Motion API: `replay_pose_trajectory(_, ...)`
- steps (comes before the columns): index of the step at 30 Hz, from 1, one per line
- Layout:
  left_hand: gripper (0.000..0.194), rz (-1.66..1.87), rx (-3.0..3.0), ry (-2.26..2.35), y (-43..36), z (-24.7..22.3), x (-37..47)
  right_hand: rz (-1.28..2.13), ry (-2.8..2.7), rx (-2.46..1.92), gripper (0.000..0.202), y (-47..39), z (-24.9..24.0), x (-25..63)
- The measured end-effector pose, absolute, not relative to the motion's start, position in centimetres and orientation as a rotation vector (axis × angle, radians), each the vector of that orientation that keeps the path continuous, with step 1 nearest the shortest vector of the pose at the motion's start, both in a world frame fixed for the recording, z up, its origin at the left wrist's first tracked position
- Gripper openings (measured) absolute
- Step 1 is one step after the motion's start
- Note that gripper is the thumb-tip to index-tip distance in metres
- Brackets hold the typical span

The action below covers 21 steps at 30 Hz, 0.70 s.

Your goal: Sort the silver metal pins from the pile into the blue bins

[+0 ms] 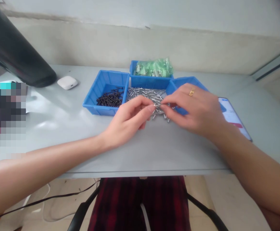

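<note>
Thumb and forefinger of my left hand [130, 120] pinch one end of a small silver metal pin [157, 105]. From the other side, the fingertips of my right hand [194, 107] close on it, so the two hands almost meet. A loose pile of similar silver pins [146, 93] lies on the table just behind and beneath my fingers. Left of the pile, a blue bin [94, 96] holds many dark screws [109, 98]. Another blue bin [190, 81] is partly hidden behind my right hand; its contents do not show.
At the back, a blue bin [152, 82] holds a green plastic bag [154, 68] of metal parts. A phone [236, 120] lies right of my right hand. A white earbud case [67, 82] and a large dark cylinder [17, 48] stand left on the grey table [140, 154].
</note>
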<state>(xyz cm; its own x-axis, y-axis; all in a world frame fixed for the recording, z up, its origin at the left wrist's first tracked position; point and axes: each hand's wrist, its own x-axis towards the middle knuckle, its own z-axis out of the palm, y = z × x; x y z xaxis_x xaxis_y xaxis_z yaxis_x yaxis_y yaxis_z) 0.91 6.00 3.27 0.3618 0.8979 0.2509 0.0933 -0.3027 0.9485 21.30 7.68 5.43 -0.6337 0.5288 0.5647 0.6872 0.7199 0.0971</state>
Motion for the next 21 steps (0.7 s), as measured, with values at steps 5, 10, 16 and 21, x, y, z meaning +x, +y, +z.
replay_pose_trajectory(5, 0.023, 1.076, 1.643, 0.883, 6.06, 2.95, 0.97, -0.404, -2.414, -0.919, 0.018, 7.76, 5.4, 21.22)
replay_pose_trajectory(10, 0.026, 1.042, 1.585, 0.892, 6.19, 2.97, 1.08, -0.351, -2.447, -0.913, 0.02, 7.64, 5.51, 20.93)
replay_pose_trajectory(16, 0.033, 1.041, 1.523, 0.881, 6.18, 3.15, 1.06, -0.331, -2.453, -0.927, 0.02, 7.62, 5.58, 21.04)
replay_pose_trajectory(21, 0.033, 1.04, 1.531, 0.884, 6.15, 3.19, 1.12, -0.282, -2.45, -0.932, 0.02, 7.54, 5.48, 20.98)
